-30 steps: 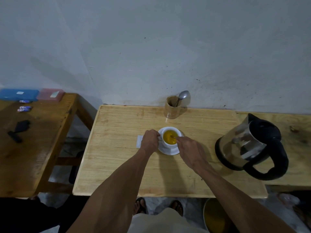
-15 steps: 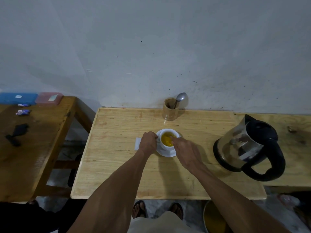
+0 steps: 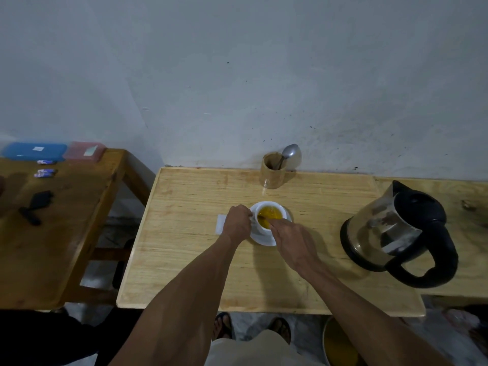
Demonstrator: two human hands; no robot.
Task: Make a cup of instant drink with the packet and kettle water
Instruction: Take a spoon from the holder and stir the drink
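Left hand [image 3: 237, 221] grips one cup [image 3: 268, 216]; right hand [image 3: 291, 241] pinches one spoon [image 3: 264, 218].

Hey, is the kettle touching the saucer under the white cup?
Apart. The head view shows a wide strip of bare wooden tabletop between the kettle on the right and the saucer beneath the white cup.

— What's on the pale desk [image 3: 184, 260]?
— Saucer [image 3: 260, 237] under the fingers [image 3: 274, 225], white packet [image 3: 220, 225] left of them, wooden holder [image 3: 272, 172] beyond, kettle [image 3: 396, 233] far right.
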